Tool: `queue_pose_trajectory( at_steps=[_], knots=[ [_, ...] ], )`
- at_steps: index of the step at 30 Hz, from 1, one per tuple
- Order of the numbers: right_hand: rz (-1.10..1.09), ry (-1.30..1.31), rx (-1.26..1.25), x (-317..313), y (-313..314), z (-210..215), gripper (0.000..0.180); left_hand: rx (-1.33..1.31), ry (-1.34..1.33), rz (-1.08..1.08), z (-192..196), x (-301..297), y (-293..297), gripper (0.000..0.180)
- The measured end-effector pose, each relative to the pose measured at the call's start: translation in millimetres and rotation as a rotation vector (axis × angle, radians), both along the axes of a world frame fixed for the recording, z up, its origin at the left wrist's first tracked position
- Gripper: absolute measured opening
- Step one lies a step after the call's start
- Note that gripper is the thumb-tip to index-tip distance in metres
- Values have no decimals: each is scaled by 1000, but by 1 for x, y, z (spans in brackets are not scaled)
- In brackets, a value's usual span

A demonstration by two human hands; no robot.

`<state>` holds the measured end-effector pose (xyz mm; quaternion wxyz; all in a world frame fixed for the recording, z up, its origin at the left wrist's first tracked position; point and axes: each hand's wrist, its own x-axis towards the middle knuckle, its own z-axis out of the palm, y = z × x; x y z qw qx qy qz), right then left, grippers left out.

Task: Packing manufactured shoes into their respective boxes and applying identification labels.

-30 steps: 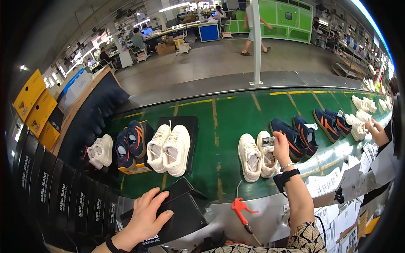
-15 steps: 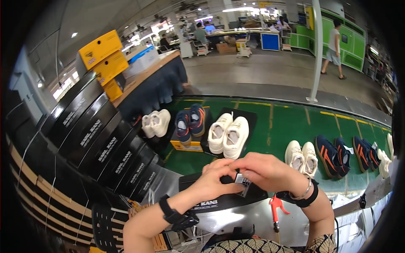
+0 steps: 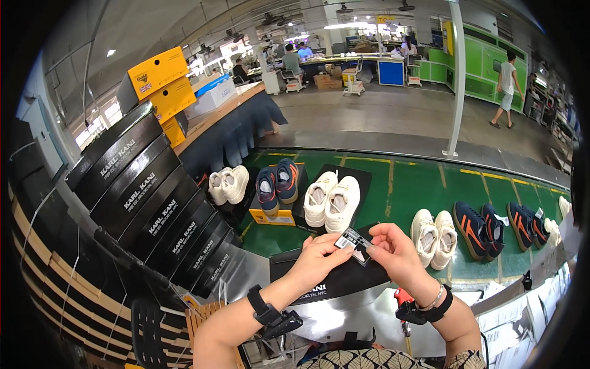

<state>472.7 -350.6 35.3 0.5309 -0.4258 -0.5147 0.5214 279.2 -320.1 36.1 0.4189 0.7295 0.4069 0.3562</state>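
My left hand (image 3: 318, 259) pinches one side of a small black label with a white printed patch (image 3: 351, 238). At its other edge, the fingers of my right hand (image 3: 397, 257) are closed on the same label. Both hands hold it just above a black shoe box (image 3: 369, 280) with white lettering, which lies on the near metal surface. Beyond my hands, a pair of cream sneakers (image 3: 340, 203) rests on a black box. A red-handled air gun (image 3: 402, 297) sits below my right wrist, partly covered by it.
Black shoe boxes (image 3: 147, 190) are stacked at the left, with yellow boxes (image 3: 172, 98) behind them. On the green conveyor (image 3: 393, 203) stand navy and orange sneakers (image 3: 476, 227) and more cream sneakers (image 3: 434, 237). A person (image 3: 507, 86) walks at the far right.
My hands have moved apart, and the label between them now shows more fully. The right hand's fingers no longer overlap the left's. The distant person has walked a little to the right.
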Motion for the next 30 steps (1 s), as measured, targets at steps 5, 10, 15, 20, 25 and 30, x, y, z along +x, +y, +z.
queue_pose_trajectory(
  at_steps=[5, 10, 15, 20, 25, 30],
  knots=[
    [-66, -175, 154, 13, -1, -2, 20, 129, 203, 6, -3, 1, -4, 30],
    [71, -287, 95, 35, -4, 12, 20, 66, 32, 69, 5, 11, -10, 22],
    [160, -549, 133, 41, -5, 25, 25, 209, 291, -77, 1, 13, -12, 19],
    [196, -792, 262, 46, -3, 30, 22, 259, 403, -150, 3, 20, -16, 19],
    [254, -898, 344, 50, 4, 37, 23, 258, 439, -157, 5, 25, -18, 20],
    [322, -897, 327, 54, 7, 35, 26, 262, 474, -162, 7, 28, -18, 21]
  ],
)
